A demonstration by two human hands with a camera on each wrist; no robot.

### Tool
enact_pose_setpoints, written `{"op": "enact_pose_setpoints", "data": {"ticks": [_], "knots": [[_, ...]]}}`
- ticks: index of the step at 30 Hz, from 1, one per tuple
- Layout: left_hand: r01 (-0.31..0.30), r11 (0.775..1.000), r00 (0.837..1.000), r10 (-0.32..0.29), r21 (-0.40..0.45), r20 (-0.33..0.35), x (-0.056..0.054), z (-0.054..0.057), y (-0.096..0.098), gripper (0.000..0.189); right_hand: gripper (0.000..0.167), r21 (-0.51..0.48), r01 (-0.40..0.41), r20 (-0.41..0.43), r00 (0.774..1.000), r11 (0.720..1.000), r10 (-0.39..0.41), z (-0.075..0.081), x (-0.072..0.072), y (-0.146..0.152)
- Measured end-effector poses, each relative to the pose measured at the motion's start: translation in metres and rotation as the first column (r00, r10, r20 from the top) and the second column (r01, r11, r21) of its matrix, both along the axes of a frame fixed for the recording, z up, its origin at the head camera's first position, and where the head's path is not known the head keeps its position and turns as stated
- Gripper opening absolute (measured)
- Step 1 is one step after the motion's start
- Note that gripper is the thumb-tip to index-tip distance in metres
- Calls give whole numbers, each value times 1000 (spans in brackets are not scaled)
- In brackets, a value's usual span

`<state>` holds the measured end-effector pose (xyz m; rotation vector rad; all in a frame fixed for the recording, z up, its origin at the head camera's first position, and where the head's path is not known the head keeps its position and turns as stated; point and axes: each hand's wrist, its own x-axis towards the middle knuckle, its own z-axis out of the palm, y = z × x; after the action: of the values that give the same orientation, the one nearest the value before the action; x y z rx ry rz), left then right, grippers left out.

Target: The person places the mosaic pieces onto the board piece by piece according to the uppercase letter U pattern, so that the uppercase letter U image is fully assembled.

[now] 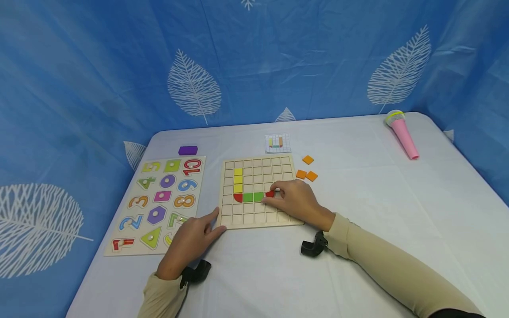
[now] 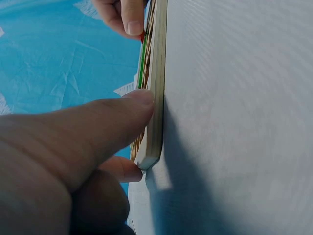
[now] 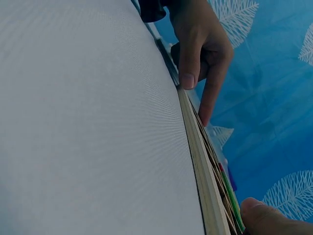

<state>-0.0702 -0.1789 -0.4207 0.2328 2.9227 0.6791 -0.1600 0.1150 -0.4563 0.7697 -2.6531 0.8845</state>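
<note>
A wooden grid board (image 1: 254, 217) lies on the table, holding yellow tiles (image 1: 237, 179) in a column, a red rounded tile (image 1: 238, 198) below them and green tiles (image 1: 253, 197) in a row. At the row's right end, my right hand (image 1: 296, 201) pinches a second red tile (image 1: 270, 194) between thumb and index finger, at the board's surface. My left hand (image 1: 191, 238) braces the board's near left corner, with thumb on the front edge and index finger along the left side. The left wrist view shows that thumb (image 2: 142, 97) against the board's edge.
Behind the board lies a printed pattern card (image 1: 278, 143). Loose orange tiles (image 1: 308, 160) lie to the right. A number-and-shape puzzle (image 1: 135, 251) is at left, with a purple block (image 1: 188, 150) behind it. A pink toy microphone (image 1: 405, 139) lies far right.
</note>
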Motion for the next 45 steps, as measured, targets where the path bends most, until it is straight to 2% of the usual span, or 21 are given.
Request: {"op": "enact_pose_setpoints", "data": {"ticks": [17, 33, 45], "knots": [[2, 1000, 1000, -2, -1, 1, 1, -1, 0, 64, 44, 37, 13, -63, 998, 999, -11, -3, 4, -3], [7, 1000, 1000, -8, -21, -9, 0, 1, 0, 64, 39, 19, 7, -94, 996, 1000, -5, -4, 4, -2], [17, 1000, 1000, -17, -1, -8, 1, 0, 0, 63, 31, 55, 8, -95, 995, 998, -3, -1, 5, 1]]}}
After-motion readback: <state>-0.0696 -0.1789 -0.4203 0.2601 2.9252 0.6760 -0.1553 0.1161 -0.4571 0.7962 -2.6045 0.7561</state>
